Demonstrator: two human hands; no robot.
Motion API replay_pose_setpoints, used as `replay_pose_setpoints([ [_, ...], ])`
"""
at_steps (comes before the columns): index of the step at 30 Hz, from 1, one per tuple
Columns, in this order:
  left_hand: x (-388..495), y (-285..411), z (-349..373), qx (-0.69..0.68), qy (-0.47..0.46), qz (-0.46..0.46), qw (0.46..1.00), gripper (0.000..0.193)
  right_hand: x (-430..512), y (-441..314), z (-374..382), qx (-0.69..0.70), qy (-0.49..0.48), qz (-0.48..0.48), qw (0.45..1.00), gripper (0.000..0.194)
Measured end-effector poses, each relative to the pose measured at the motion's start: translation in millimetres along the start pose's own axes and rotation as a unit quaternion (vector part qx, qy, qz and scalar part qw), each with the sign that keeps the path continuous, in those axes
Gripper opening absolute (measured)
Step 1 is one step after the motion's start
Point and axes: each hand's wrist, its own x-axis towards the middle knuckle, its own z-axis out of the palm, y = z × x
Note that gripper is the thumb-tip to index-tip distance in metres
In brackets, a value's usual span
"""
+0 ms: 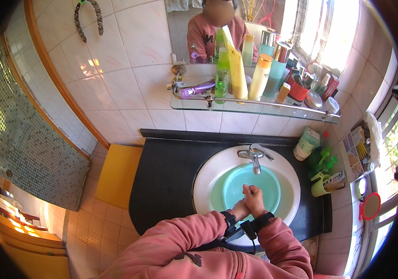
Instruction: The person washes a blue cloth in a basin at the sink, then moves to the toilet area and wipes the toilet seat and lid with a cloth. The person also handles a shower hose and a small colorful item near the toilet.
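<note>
Over a turquoise plastic basin [232, 178] that stands in a white oval sink [204, 178], my two hands are together. My right hand [254, 200] is curled, with its fingers bent and its thumb side up. Against it from the left lies my left hand [241, 209], partly covered by the right. Whether anything is between them cannot be seen. A chrome faucet [256, 160] stands at the back of the sink, its spout over the basin's far rim. Black straps circle both wrists.
A glass shelf [192, 104] with a metal rail holds bottles and tubes above the black countertop [167, 174]. Right of the sink stand a light green cup [319, 186], green bottles and a tissue pack [306, 141]. A round red-framed mirror [371, 206] hangs at the right.
</note>
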Motion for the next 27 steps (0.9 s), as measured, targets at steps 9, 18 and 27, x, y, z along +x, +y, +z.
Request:
replay_pose_setpoints([
  [9, 34.8, -46.7, 11.0, 0.245, 0.061, 0.150, 0.956, 0.035, 6.5, 18.0, 8.0, 0.037, 0.029, 0.015, 0.999, 0.044],
  [18, 25.2, -38.3, 8.3, 0.285, 0.024, 0.066, 0.956, 0.041, -6.1, -4.6, 6.3, 0.160, 0.018, 0.104, 0.981, 0.039],
  [27, -39.7, 12.7, -27.6, -0.124, 0.049, 0.086, 0.987, 0.040, -8.6, -49.8, -78.1, 0.378, -0.256, 0.023, 0.889, 0.037],
])
